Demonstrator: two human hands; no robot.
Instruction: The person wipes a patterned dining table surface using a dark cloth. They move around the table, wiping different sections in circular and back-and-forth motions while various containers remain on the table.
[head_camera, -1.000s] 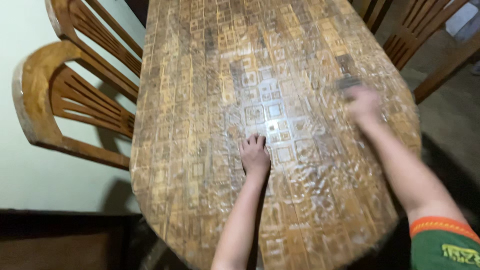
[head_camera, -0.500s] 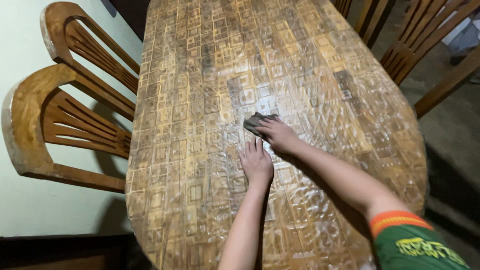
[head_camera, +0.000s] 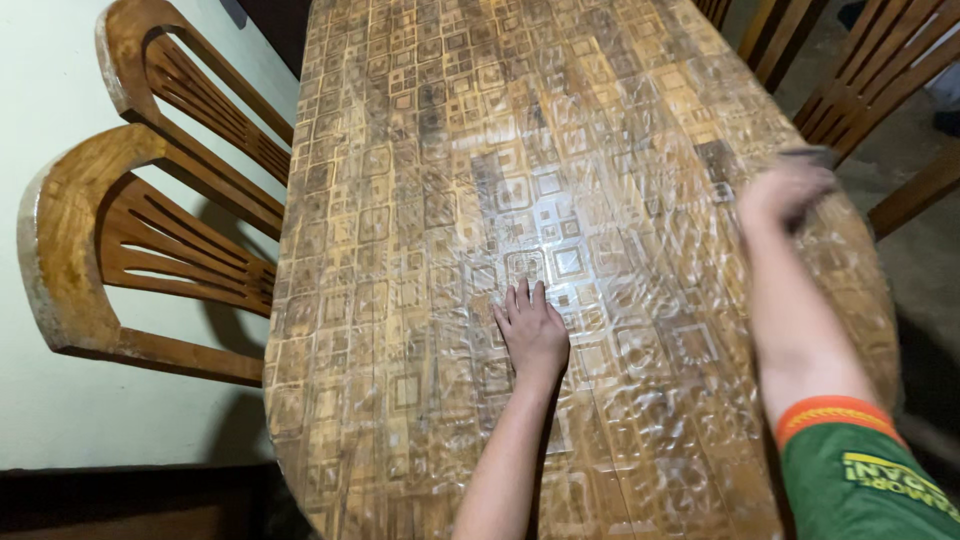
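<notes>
Dark grey cloth (head_camera: 806, 156) sits at the right edge of the bench (head_camera: 420, 150), bunched under the right hand (head_camera: 782, 192). Hand and cloth are motion-blurred, so the fingers look curled over the cloth, gripping it, but the exact hold is hard to read. Only a dark sliver of cloth shows past the knuckles.

Left hand (head_camera: 535, 328) lies flat on the bench near the middle, palm down, fingers (head_camera: 524, 296) straight and close together, holding nothing (likely bracing the body while the other arm reaches out to the side).

Bench is a long oval top with a brown square-patterned cover under clear wrinkled plastic; glare shines just ahead of the left hand. Right arm has a green sleeve (head_camera: 870, 485) with orange cuff.

Two wooden slat-back chairs (head_camera: 150, 230) are pushed in on the left side against a pale wall (head_camera: 40, 90); more chairs (head_camera: 860, 70) stand at the far right.
</notes>
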